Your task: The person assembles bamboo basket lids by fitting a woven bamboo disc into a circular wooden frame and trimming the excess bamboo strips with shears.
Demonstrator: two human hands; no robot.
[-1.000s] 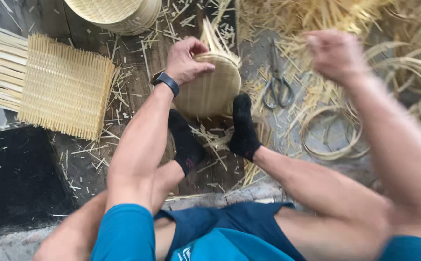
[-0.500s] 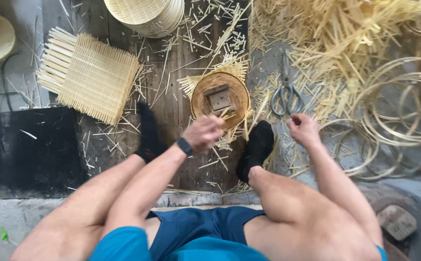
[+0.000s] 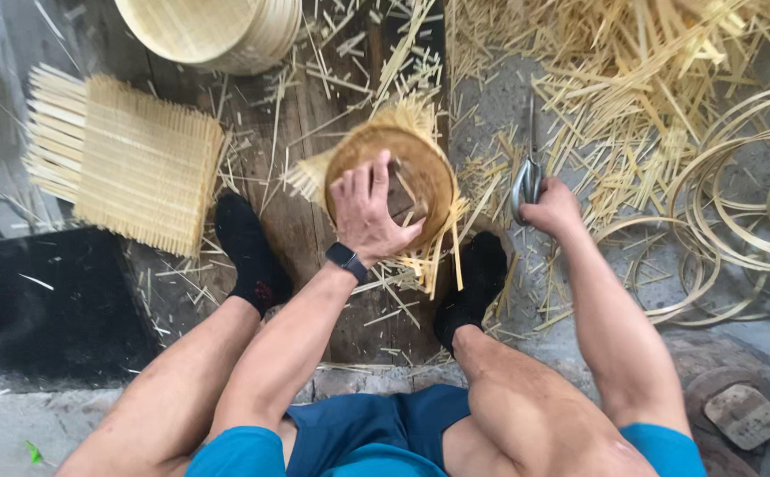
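scissors (image 3: 526, 181) gripped in right hand (image 3: 551, 210) fingers, left hand (image 3: 369, 212) fingers spread over round basket (image 3: 394, 181), strips (image 3: 632, 97) littered around.

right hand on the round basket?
No, the right hand grips the scissors on the floor; the left hand rests on the round basket.

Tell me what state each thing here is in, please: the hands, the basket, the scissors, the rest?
Left hand: spread flat on the round basket, pressing it.
Round basket: on the floor between the feet, loose strip ends sticking out.
Right hand: closed on the scissors.
Scissors: blades shut, on the ground.
Woven mat: flat, untrimmed.
Bamboo hoops: piled loose.
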